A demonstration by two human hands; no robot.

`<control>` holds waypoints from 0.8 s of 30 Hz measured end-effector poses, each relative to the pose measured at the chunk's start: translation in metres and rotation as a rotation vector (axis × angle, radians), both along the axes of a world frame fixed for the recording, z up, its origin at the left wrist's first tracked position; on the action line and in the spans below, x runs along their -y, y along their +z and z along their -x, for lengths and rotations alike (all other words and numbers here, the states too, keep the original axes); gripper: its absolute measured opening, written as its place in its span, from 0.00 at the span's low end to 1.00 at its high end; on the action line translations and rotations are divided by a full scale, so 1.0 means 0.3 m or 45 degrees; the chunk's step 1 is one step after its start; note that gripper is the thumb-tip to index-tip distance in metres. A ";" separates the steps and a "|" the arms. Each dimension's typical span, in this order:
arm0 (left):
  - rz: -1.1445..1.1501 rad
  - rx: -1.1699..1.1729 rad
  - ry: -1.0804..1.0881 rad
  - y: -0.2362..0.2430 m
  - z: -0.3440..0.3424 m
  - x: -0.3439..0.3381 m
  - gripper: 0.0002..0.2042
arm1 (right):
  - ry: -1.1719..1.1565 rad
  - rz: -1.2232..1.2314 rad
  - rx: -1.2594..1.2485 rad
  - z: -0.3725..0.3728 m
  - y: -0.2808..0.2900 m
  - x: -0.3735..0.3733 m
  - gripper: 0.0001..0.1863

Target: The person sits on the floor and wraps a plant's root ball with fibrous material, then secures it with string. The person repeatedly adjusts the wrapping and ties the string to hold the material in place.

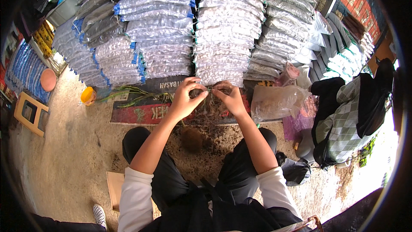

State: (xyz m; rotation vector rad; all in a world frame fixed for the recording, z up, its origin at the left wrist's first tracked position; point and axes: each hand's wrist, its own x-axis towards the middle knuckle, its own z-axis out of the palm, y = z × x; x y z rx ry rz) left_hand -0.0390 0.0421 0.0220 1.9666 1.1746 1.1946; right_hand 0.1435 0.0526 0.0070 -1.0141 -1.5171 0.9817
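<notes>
My left hand [186,98] and my right hand [231,99] meet in front of me over a dark and red board [128,117]. Their fingertips pinch a small plant [210,90] from either side; thin, root-like strands seem to hang below it. Exactly where the fingers grip is too small to make out. Dark loose soil [208,117] is scattered on the board beneath. Long green stems [136,90] lie on the board left of my left hand. Between my knees, a round brown clump [191,140] rests on the floor.
Tall stacks of filled plastic bags [227,25] rise behind the board. A yellow cup [88,96] and a tan stool [31,114] stand left. To the right lie a clear plastic bag [277,102] and a heap of dark and checked cloth [347,116]. Cardboard [115,189] lies by my left leg.
</notes>
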 end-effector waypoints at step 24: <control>-0.199 -0.042 0.064 -0.035 0.000 -0.035 0.04 | -0.101 -0.262 0.250 -0.032 0.023 0.014 0.09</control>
